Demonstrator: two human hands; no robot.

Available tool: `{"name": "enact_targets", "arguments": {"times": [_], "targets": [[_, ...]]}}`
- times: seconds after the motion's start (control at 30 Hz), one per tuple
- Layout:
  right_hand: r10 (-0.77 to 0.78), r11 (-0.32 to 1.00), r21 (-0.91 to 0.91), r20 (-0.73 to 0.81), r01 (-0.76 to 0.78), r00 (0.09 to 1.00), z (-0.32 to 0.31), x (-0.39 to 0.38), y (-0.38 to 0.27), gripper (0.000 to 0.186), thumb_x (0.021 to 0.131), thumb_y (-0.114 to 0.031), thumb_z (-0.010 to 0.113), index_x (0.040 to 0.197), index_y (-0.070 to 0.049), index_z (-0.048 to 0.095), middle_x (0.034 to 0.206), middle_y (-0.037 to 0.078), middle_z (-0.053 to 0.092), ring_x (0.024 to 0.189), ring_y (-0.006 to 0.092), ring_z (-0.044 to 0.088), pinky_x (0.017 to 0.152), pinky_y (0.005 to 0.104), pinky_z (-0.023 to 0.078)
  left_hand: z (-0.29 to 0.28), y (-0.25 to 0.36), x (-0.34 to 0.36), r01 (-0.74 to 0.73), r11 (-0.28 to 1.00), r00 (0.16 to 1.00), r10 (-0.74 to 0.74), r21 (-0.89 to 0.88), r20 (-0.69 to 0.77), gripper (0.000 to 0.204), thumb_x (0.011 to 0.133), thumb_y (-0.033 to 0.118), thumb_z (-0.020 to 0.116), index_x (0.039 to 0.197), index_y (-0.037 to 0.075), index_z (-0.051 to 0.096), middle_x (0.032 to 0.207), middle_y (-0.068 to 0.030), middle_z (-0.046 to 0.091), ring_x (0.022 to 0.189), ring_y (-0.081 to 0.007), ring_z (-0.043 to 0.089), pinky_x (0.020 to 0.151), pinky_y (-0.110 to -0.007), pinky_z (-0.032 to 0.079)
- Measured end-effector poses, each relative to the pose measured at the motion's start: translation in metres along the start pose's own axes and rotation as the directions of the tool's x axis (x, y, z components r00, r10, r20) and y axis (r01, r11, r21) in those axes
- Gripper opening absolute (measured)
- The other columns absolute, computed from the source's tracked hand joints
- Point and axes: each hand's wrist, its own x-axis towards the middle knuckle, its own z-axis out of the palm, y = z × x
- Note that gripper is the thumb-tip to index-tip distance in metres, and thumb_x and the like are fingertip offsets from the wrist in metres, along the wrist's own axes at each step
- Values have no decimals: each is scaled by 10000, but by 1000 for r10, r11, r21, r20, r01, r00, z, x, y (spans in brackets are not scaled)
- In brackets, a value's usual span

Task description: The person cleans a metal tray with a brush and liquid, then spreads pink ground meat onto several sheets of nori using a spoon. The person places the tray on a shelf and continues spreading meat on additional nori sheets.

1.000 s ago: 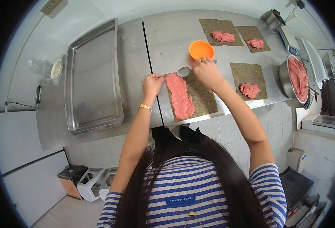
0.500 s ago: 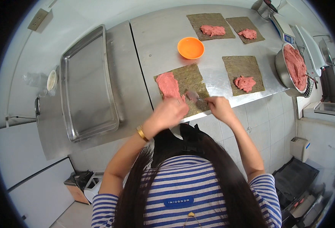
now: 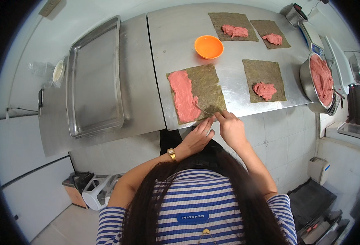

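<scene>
My right hand (image 3: 231, 126) is closed round the handle of a metal spoon (image 3: 205, 110), whose tip meets the edge of the pink meat paste (image 3: 184, 98). That paste lies in a band down the left part of a dark green seaweed sheet (image 3: 208, 85) at the table's front edge. My left hand (image 3: 198, 138), with a gold watch at the wrist, lies just in front of the sheet's near edge, beside my right hand. Its fingers are stretched out and hold nothing that I can see.
An orange bowl (image 3: 209, 47) stands behind the sheet. Seaweed sheets with paste lumps lie at right (image 3: 265, 73) and farther back (image 3: 233, 20). A steel bowl of paste (image 3: 306, 79) sits at the far right, near a scale (image 3: 312, 34). A big metal tray (image 3: 94, 81) is at left.
The paste now reaches the sheet's near edge as a longer band. My left hand has moved off it, right and nearer to me. My right hand has shifted slightly nearer, and the spoon has turned.
</scene>
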Motion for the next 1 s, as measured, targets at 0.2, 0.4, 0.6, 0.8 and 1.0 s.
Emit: {"name": "enact_targets", "arguments": {"times": [0.2, 0.4, 0.6, 0.8, 1.0], "targets": [[-205, 964, -177, -16, 199, 979, 0, 3, -15, 288, 712, -112, 583, 983, -20, 614, 830, 74, 553, 784, 230, 592, 661, 334, 500, 8, 9, 0, 46, 997, 999, -45, 66, -6, 327, 801, 131, 498, 1068, -55, 520, 1299, -311, 419, 1238, -396, 401, 1020, -413, 377], [-347, 867, -372, 27, 332, 937, 5, 17, -33, 229, 714, -145, 575, 903, -36, 643, 846, 61, 546, 841, 211, 549, 695, 305, 443, 21, 3, -7, -33, 997, 992, 24, -70, -123, 372, 763, 137, 511, 1064, -69, 580, 1187, -282, 495, 1201, -421, 414, 1028, -470, 363], [-274, 784, -519, 204, 341, 940, 1, 11, -41, 266, 723, -146, 590, 957, -27, 635, 856, 50, 541, 857, 197, 543, 712, 313, 436, 33, 3, -8, -2, 998, 977, -9, -55, -211, 389, 781, 143, 487, 1092, -76, 568, 1244, -306, 457, 1245, -420, 374, 1029, -492, 349], [-76, 895, -436, 57, 93, 995, -11, -2, -37, 195, 750, -123, 581, 920, -50, 644, 823, 82, 577, 799, 243, 603, 685, 352, 494, 28, 11, -6, 78, 992, 997, -78, 103, -8, 479, 816, 249, 544, 1168, -74, 512, 1371, -315, 335, 1322, -411, 278, 1085, -512, 252], [62, 925, -377, 16, -52, 998, 7, -15, -48, 271, 763, -100, 570, 1024, -61, 631, 820, 92, 594, 768, 258, 615, 652, 357, 521, 34, 13, -11, 62, 979, 998, -64, 193, 8, 389, 843, 250, 488, 1088, -49, 537, 1458, -301, 220, 1356, -375, 232, 1090, -471, 234]]}}
